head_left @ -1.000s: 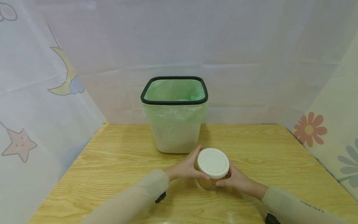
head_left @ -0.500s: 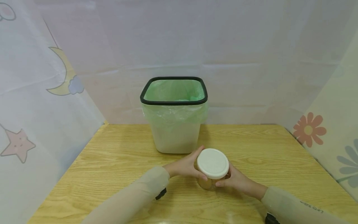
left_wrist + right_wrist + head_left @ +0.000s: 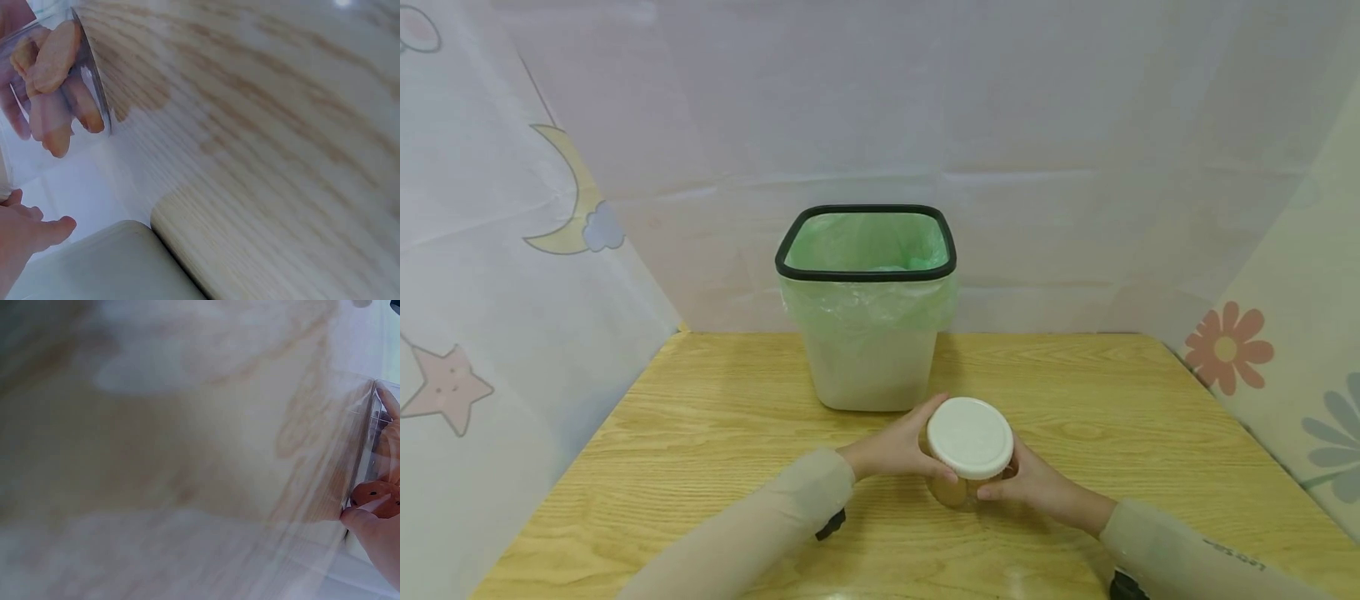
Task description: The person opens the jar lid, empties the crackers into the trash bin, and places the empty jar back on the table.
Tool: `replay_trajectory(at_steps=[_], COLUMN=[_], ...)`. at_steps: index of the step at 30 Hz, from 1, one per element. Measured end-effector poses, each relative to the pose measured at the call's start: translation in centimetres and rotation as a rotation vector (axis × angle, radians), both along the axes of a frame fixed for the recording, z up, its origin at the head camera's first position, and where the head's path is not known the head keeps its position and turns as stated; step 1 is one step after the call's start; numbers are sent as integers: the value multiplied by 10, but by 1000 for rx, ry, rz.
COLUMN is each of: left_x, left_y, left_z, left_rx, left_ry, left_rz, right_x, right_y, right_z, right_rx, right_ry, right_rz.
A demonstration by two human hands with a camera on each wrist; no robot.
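Note:
A clear jar (image 3: 950, 493) with a round white lid (image 3: 970, 437) stands upright on the wooden table, between both hands. Brown cookies (image 3: 57, 56) show through its wall in the left wrist view; more, with dark spots, appear at the right edge of the right wrist view. My left hand (image 3: 891, 450) holds the jar from the left, high up by the lid, thumb in front and fingers spread toward the far side. From the right, my right hand (image 3: 1048, 485) grips the jar's side below the lid, thumb near its front; its other fingers are mostly hidden behind the jar.
A pale trash bin (image 3: 872, 358) with a black rim and a green bag liner stands on the table (image 3: 700, 433), just behind the left hand. Printed cloth sheets (image 3: 1075, 167) hang at the back and both sides.

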State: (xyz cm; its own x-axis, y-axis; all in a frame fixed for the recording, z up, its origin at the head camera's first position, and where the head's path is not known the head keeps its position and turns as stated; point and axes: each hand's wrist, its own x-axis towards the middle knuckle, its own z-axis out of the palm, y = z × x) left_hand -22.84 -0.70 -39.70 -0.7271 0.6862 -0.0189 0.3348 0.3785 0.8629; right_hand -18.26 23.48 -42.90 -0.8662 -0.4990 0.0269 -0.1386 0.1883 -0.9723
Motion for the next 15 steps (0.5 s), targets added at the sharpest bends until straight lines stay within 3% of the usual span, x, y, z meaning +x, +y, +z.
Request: replay_trajectory(at_steps=[8,15], left_x=[5,10], left_y=[2,3], left_z=[-5,-7], left_rx=[36,54], left_ry=[35,10], left_rz=[46,76], right_x=[0,0], right_y=[1,1], right_z=[1,2], right_rx=[10,4], right_ry=[-16,-7], right_rz=[2,16])
